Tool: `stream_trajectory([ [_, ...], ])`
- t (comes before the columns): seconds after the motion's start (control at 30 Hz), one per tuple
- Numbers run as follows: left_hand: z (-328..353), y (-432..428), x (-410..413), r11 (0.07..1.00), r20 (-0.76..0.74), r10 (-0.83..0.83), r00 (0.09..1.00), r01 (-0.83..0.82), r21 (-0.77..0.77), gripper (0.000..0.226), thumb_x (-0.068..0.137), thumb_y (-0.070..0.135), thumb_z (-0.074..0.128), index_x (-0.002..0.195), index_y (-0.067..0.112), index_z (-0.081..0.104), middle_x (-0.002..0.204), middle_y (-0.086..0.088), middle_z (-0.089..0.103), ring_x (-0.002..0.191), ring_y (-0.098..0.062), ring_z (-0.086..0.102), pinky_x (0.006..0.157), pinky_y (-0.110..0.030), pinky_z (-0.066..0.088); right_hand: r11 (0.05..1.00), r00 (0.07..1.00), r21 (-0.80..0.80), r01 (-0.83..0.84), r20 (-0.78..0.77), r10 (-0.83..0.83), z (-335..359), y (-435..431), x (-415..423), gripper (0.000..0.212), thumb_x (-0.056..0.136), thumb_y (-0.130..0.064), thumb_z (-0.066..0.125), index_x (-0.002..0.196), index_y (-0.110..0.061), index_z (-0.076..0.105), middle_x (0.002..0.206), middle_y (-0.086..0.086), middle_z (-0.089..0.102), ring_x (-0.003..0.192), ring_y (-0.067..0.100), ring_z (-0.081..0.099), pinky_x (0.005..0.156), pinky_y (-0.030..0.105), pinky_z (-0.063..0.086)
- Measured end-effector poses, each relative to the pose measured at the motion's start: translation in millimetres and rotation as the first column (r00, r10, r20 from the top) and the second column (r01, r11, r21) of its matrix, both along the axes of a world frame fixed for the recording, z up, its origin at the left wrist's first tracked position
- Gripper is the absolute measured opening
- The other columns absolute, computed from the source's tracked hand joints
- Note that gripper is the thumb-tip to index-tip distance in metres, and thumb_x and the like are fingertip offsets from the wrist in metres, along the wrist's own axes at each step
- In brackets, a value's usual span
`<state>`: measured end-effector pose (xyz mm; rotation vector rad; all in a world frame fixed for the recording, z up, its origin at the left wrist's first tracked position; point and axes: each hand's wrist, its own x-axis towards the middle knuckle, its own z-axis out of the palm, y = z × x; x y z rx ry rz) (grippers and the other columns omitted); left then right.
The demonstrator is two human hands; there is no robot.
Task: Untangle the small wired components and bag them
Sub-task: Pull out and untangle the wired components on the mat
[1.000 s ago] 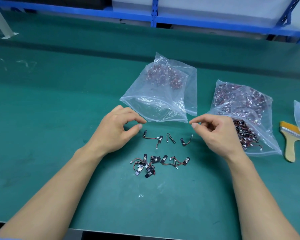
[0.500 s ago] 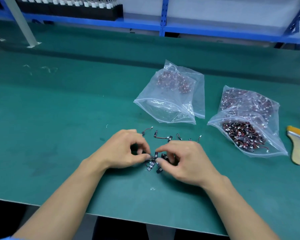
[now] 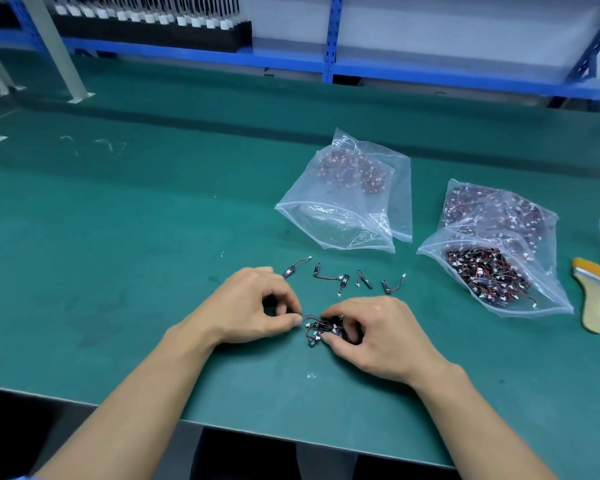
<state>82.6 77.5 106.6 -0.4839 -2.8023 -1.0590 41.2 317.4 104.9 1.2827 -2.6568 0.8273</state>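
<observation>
As we look down at the green bench (image 3: 118, 258), our left hand (image 3: 253, 306) pinches one wire end of the tangled clump (image 3: 321, 330) between thumb and forefinger, near centre. Just right of it, our right hand (image 3: 381, 337) curls over that clump, fingertips pinning it, likely so a single piece can be drawn free. Beyond the hands, loose components (image 3: 343, 280) lie in a row, apart from one another, apparently sorted for bagging. Farther right, a clear bag (image 3: 343, 220) lies mouth towards us, then a fuller bag (image 3: 544, 289), then a brush (image 3: 591, 299).
</observation>
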Motion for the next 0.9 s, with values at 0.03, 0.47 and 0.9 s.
stream_trajectory([
  [0.03,0,2,0,1.000,0.001,-0.014,1.000,0.014,0.000,0.005,0.079,0.031,0.080,0.082,0.029,0.077,0.067,0.017,0.064,0.075,-0.008,0.055,0.069,-0.023,0.046,1.000,1.000,-0.006,-0.003,-0.001,0.003,0,0,0,0.022,0.081,-0.046,0.067,0.098,-0.033,0.073,0.057,-0.018,0.044,0.059,0.002,0.046,0.060,0.033,0.051],
  [0.47,2,-18,0,0.952,-0.014,0.254,0.967,-0.252,-0.173,0.005,0.068,0.031,0.064,0.064,0.029,0.065,0.060,0.014,0.059,0.071,-0.007,0.054,0.066,-0.031,0.050,0.997,0.998,-0.051,-0.062,-0.003,0.062,1,3,2,0.015,0.083,-0.039,0.068,0.092,-0.030,0.077,0.060,-0.013,0.054,0.056,0.007,0.050,0.052,0.034,0.050],
  [0.9,1,-13,1,0.968,-0.057,0.182,0.982,-0.189,-0.166,0.015,0.080,0.039,0.076,0.074,0.032,0.064,0.069,0.016,0.058,0.080,-0.006,0.050,0.068,-0.029,0.047,0.997,0.999,-0.061,-0.044,0.019,0.046,-3,3,-2,0.010,0.081,-0.036,0.073,0.083,-0.027,0.072,0.057,-0.018,0.044,0.055,0.002,0.043,0.055,0.033,0.049],
])
